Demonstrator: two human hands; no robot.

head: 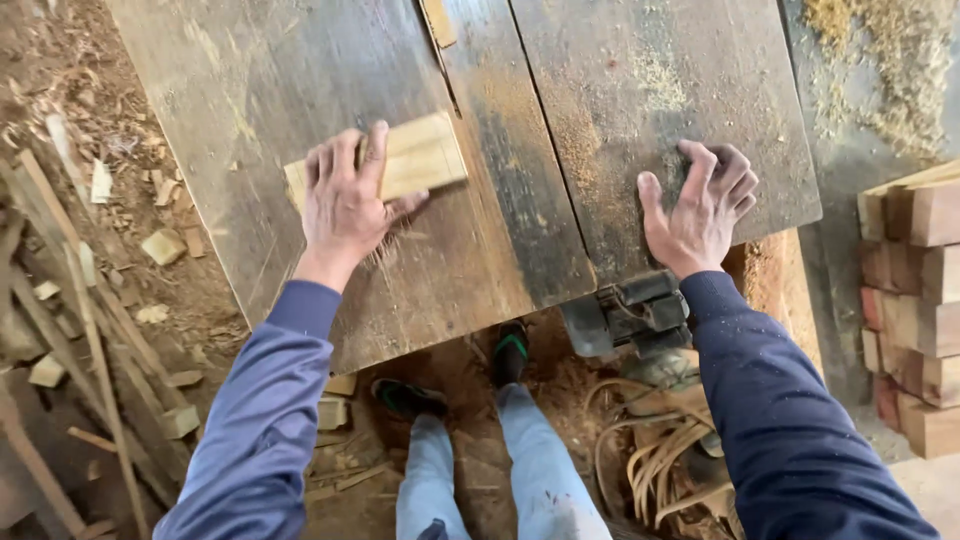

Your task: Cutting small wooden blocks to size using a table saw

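A pale wooden block (420, 155) lies flat on a worn, sawdust-covered saw table (250, 90). My left hand (345, 200) rests on the block's near-left end, fingers spread over its top. My right hand (700, 210) lies flat on the table's right panel, fingers apart, holding nothing. A narrow slot with a thin blade (440, 50) runs up the table just beyond the block.
Stacked wooden blocks (915, 300) stand at the right. Offcuts and long scrap strips (90, 330) litter the ground at the left. A dark motor unit (635, 310) and coiled cords (660, 450) sit under the table's front edge, by my feet (510, 350).
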